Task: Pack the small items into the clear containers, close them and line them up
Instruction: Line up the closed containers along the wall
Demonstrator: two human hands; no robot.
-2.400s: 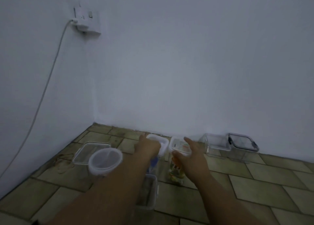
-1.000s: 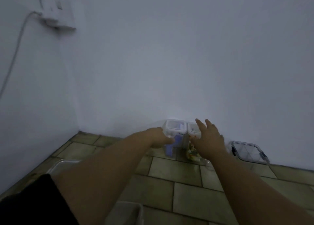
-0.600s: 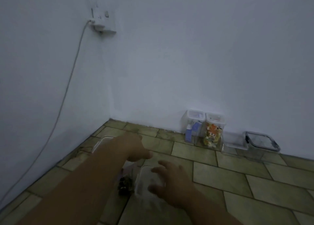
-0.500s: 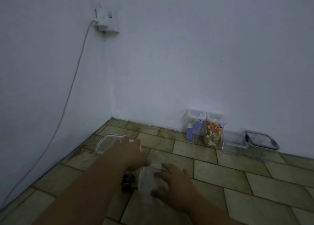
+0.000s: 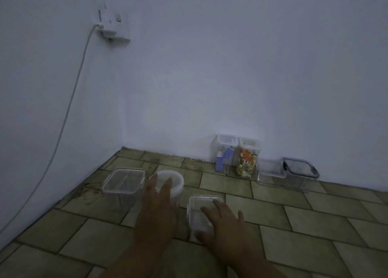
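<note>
Wall (image 5: 231,67) and tiled floor (image 5: 294,214), dim light. Against wall, row of four: tall tub with blue items (image 5: 225,153), touching tall tub with orange-yellow items (image 5: 247,159), then low clear box (image 5: 270,171), then dark-rimmed box (image 5: 300,173). Both tall tubs now parked in row, no longer in hand as a second ago; two more units packed, lidded, lined up. Nearer, three left to handle: square box (image 5: 123,182), round tub (image 5: 171,183), small box (image 5: 204,210). Both hands back from row to this group. Left hand (image 5: 157,210) open, flat, fingers over round tub, not gripping. Right hand (image 5: 224,227) open, spread on small box, contact likely, no closed grip. Contents of near three too dim to tell. No brands, labels or legible writing anywhere.
</note>
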